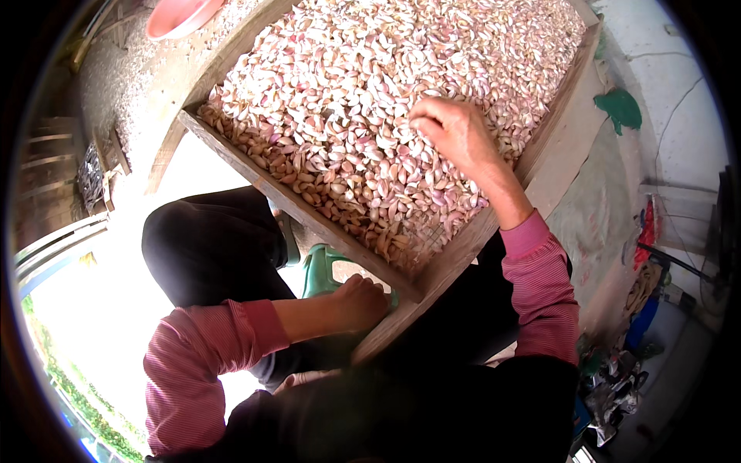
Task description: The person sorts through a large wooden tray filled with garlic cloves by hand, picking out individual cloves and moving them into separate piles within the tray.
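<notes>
A wooden frame tray point(301, 211) with a mesh bottom, partly visible at its near corner, holds a thick layer of garlic cloves point(347, 127). My right hand point(454, 133) is over the cloves right of the middle, fingers curled down; whether a clove is between its fingertips cannot be told. Outside the tray's near corner, my left hand point(360, 304) is curled with its back up, over a green plastic stool point(321, 272). Its fingertips are hidden, so what it may hold does not show.
A red plastic basin point(182, 17) stands at the upper left on a floor strewn with bits. A green cloth or scrap point(619, 110) lies beyond the tray's right side. Mixed items point(613, 382) are piled at the lower right. My knees are close under the tray's near edges.
</notes>
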